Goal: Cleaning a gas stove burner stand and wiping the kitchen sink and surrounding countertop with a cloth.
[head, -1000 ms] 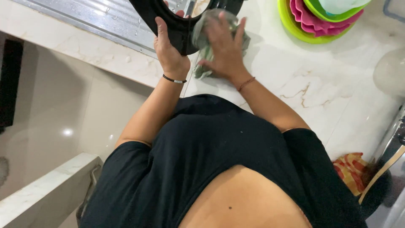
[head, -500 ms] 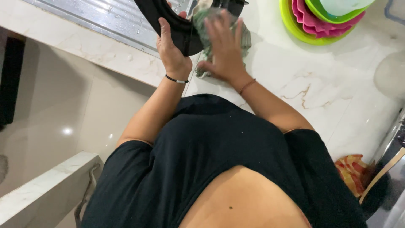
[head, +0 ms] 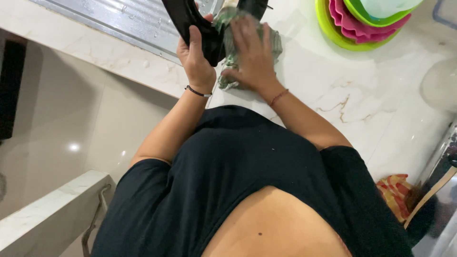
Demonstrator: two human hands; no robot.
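Marble counter (head: 362, 114) runs pale and veined across the upper part of the view, with a broad bare stretch to the right of the hands; its near edge crosses diagonally on the left, above a glossy tiled floor (head: 62, 143). A ribbed steel drainboard (head: 128, 19), wet with drops, lies along the counter's upper left, and the work goes on right at its corner. Stacked plastic bowls (head: 352, 24) in lime green and pink stand well apart to the upper right. The left hand (head: 197, 59) is raised with the wrist bent back, thumb and fingers clamped round the rim of a black pan (head: 190, 21), which is held tilted, its top cut off by the frame's upper edge. The right hand (head: 252, 54) lies palm down, fingers spread, pressing a crumpled grey-green cloth (head: 228, 47) against the pan's inner side; the cloth's lower folds trail onto the counter just beside the drainboard. Whether the right fingers pinch the cloth or only press it cannot be told. A striped red and yellow cloth (head: 395, 195) shows at the lower right.
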